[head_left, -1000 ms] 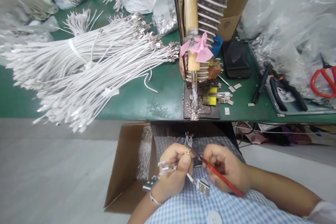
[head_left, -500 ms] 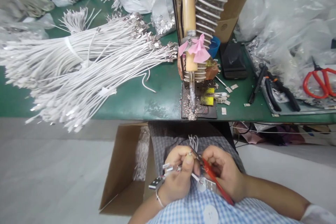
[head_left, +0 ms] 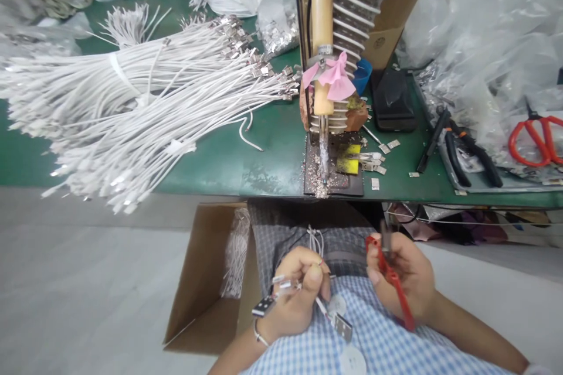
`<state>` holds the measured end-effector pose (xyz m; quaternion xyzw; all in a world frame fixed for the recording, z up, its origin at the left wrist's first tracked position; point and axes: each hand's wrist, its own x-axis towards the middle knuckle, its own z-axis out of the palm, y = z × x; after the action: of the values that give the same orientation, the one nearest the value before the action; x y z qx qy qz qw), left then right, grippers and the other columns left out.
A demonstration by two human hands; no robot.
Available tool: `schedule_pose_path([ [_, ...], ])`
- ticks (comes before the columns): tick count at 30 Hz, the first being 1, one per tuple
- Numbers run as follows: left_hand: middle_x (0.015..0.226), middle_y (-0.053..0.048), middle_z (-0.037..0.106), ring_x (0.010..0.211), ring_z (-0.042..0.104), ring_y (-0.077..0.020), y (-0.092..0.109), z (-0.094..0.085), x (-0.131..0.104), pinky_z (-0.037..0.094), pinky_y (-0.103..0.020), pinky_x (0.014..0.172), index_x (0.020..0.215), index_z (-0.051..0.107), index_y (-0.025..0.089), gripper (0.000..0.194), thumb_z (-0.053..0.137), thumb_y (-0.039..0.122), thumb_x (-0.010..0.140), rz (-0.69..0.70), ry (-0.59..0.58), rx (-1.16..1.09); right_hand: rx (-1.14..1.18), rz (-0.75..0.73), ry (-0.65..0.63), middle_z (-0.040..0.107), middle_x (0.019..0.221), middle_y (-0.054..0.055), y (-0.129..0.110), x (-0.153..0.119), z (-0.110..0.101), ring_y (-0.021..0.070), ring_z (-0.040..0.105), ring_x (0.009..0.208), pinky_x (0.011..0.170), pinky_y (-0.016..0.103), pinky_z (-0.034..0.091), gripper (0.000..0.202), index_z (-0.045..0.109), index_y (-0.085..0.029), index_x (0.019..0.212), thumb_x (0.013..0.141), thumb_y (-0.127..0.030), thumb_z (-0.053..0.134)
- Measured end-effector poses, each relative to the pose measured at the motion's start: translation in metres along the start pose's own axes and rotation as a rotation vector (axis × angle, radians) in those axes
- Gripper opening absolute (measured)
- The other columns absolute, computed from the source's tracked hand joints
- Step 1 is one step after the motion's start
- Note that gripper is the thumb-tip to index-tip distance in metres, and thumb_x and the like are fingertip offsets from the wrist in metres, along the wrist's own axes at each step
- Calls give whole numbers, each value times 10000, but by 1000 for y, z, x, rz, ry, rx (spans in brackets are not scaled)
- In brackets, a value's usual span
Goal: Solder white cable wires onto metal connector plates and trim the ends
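My left hand (head_left: 297, 293) is closed on white USB cables (head_left: 315, 240) over my lap, thumb and forefinger pinching a thin wire end with a bit of red. One metal USB plug (head_left: 343, 328) hangs below the fingers on its white lead. A second plug (head_left: 264, 306) sticks out on the wrist side of the hand. Off to the right, my right hand (head_left: 407, 281) grips red-handled pliers (head_left: 398, 290); their metal jaws are blurred and point up, apart from the cables.
Bundled white cables (head_left: 145, 94) cover the bench's left side. A wooden-handled soldering iron (head_left: 322, 47) points down beside a ribbed hose (head_left: 367, 6). Black-handled pliers (head_left: 472, 152) and red scissors (head_left: 532, 140) lie at right. A cardboard box (head_left: 189, 293) stands below on the left.
My right hand has moved away to the right with the pliers, whose jaws were at the wire end before. My left hand keeps its pinch, and the hanging plug has turned.
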<state>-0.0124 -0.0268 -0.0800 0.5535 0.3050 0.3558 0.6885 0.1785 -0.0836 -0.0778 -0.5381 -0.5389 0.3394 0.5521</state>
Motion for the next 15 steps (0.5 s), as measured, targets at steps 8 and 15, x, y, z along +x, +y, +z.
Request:
schedule_pose_path([
  [8, 610, 26, 559, 527, 472, -46, 6, -5, 4, 414, -111, 555, 1035, 561, 209, 152, 433, 290, 1041, 24, -32, -69, -251, -128, -306, 470, 624, -11, 0, 17, -10, 86, 402, 566, 539, 180, 330, 65, 494, -169, 828, 772, -139, 509],
  [15, 613, 27, 565, 510, 477, -31, 11, -6, 7, 402, -83, 532, 1063, 581, 205, 155, 444, 274, 1037, 25, -38, -76, -287, -192, -181, 542, 673, 5, 5, 16, -22, 81, 478, 561, 507, 178, 389, 133, 530, -178, 945, 820, -151, 566],
])
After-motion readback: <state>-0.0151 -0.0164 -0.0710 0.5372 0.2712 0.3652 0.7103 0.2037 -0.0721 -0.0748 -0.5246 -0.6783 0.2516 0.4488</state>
